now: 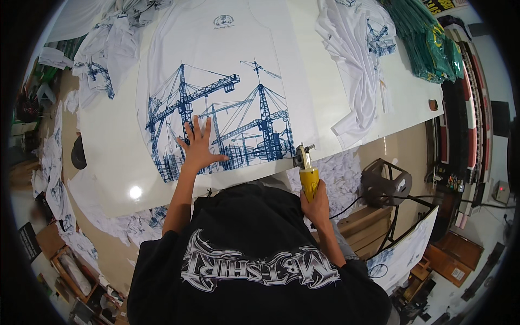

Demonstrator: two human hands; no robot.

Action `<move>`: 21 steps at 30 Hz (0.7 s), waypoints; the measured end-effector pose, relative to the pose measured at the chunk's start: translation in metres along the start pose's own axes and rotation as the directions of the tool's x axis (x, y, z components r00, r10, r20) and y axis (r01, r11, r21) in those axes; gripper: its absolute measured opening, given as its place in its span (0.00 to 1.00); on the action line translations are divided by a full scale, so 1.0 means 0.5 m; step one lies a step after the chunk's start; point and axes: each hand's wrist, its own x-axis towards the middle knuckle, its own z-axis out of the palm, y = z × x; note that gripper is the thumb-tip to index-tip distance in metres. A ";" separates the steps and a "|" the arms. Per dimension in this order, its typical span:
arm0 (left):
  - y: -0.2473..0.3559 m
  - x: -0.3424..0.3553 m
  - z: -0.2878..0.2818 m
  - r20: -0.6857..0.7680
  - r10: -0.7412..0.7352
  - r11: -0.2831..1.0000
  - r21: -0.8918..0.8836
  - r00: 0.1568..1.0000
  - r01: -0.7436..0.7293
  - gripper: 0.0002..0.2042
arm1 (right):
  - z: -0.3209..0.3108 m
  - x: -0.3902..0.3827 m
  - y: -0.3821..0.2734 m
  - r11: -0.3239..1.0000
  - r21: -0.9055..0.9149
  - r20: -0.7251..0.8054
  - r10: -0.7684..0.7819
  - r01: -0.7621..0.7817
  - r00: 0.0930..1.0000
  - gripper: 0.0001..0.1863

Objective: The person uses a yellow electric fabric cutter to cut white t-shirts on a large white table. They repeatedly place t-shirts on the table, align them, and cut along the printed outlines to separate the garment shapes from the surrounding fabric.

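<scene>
left hand [198, 150] spread on the shirt [216, 116], right hand [316, 202] on the cutter [310, 183]

the shirt lies flat on the white table [111, 162], in front of the person, its lower hem by the near edge. it is white and sleeveless, with a blue print of cranes [264, 116] over the lower half and a small round emblem [223, 21] higher up.

the left hand is wide open, fingers fanned and thumb out to the right. it rests palm down on the print, left of centre, and grips nothing. the right hand is closed around the yellow body of the cutter, just off the near edge of the table. the metal head [301, 156] of the cutter is at the lower right corner of the shirt; whether the blade touches the cloth i cannot tell.

on the right of the table a rumpled white garment [355, 76] lies apart from the shirt, with green bundles [430, 49] in clear plastic beyond it. more white cloth [108, 51] with blue print is heaped at the far left. white scraps [338, 169] lie below the table, beside a dark stool [385, 183]. a black cord [466, 203] crosses the right side. the person wears a black top [249, 222] with silver lettering.
</scene>
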 end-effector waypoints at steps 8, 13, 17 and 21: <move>0.006 -0.004 -0.007 0.009 -0.011 1.000 -0.023 1.000 0.012 0.77 | 0.008 0.056 -0.002 1.000 -0.015 0.039 0.020 -0.019 0.999 0.28; 0.003 -0.005 -0.007 0.010 -0.021 1.000 -0.016 1.000 0.021 0.77 | 0.005 0.121 -0.036 0.999 -0.032 0.065 0.038 -0.036 0.997 0.28; 0.007 -0.006 -0.011 0.019 -0.027 0.999 -0.022 0.999 0.028 0.76 | 0.013 0.178 -0.047 0.999 -0.044 0.060 0.019 -0.016 0.998 0.28; 0.004 -0.008 -0.011 -0.019 -0.009 0.999 -0.050 1.000 0.008 0.76 | 0.024 0.237 -0.063 0.999 -0.030 0.051 0.020 -0.019 0.998 0.28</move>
